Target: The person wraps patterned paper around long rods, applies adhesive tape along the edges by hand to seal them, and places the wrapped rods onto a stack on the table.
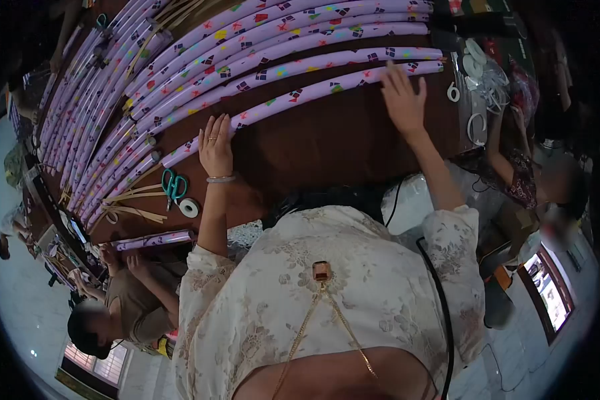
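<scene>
A long lilac roll of patterned paper or film [293, 101] lies across the dark table, nearest to my body. My left hand [215, 148], with a ring and a bracelet, rests flat over its left part, fingers stretched out. Toward its right end, my right hand [404, 103] lies with fingers spread, the tips over the roll. Neither hand grips anything. Beyond lie several similar rolls [327, 65], side by side. Teal-handled scissors [174, 187] and a white tape roll [189, 208] are near my left wrist.
Thin wooden strips [137, 195] lie left of the scissors. White tape rings [453, 92] and clear plastic [495, 87] are at the right edge. A co-worker [140, 293] sits at the left by a short lilac roll [155, 240]; another person [513, 170] is at the right.
</scene>
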`<state>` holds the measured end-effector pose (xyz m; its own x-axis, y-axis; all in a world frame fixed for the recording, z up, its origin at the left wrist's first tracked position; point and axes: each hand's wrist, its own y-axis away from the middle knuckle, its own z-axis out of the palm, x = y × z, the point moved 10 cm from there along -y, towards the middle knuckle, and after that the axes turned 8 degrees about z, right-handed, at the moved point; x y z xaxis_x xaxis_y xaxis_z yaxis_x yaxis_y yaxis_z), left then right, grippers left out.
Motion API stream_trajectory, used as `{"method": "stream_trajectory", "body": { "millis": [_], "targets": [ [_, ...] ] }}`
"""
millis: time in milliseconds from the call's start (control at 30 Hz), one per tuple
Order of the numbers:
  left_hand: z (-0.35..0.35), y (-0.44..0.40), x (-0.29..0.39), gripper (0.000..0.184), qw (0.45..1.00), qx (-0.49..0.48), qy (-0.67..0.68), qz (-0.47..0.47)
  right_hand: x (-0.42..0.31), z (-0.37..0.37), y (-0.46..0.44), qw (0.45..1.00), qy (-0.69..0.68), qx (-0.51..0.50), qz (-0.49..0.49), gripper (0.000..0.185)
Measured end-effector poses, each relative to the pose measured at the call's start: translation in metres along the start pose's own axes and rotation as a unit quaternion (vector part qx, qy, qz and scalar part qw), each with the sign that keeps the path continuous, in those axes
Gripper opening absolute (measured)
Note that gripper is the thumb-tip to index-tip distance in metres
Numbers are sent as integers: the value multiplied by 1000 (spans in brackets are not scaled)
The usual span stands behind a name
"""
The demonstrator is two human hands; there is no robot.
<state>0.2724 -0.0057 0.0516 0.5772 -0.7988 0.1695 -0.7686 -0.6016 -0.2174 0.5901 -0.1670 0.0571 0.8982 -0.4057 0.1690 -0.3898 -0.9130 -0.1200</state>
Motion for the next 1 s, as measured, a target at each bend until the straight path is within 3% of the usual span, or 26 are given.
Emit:
{"method": "stream_trajectory", "body": {
  "millis": [33, 100, 133, 233, 333, 467, 600, 733, 833, 933, 1000],
  "targets": [
    [0, 0, 0, 40, 1000, 3, -1, -2, 25, 1, 2, 999, 28, 16, 17, 49],
    [-1, 0, 0, 41, 1000, 6, -2, 2, 49, -6, -1, 991, -82, 71, 81, 49],
    [-2, -1, 1, 41, 1000, 12, -6, -4, 47, -12, -4, 984, -138, 80, 77, 47],
    [-9, -2, 3, 38, 1000, 21, 16, 6, 7, -5, -16, 990, -122, 48, -48, 42],
    [-34, -10, 4, 36, 998, 56, 15, 6, 16, -22, -23, 978, -186, 95, -20, 36],
    [-74, -53, -13, 33, 991, 129, -4, 33, 21, -67, -55, 970, -146, 196, -8, 27],
    [-76, -95, -23, 34, 990, 133, -2, 51, 31, -54, -99, 968, -136, 212, -11, 32],
    [-43, -114, -44, 43, 996, 89, 20, 20, 20, -41, -118, 972, -153, 172, -37, 36],
    [-44, -113, -35, 46, 992, 114, 46, 42, 20, -31, -120, 985, -107, 135, -8, 36],
    [-36, -119, -11, 46, 992, 78, 45, 92, 9, -39, -106, 978, -126, 166, 24, 33],
    [-24, -122, -9, 47, 992, 76, 17, 101, -12, -44, -92, 956, -228, 180, 46, 33]
  ]
}}
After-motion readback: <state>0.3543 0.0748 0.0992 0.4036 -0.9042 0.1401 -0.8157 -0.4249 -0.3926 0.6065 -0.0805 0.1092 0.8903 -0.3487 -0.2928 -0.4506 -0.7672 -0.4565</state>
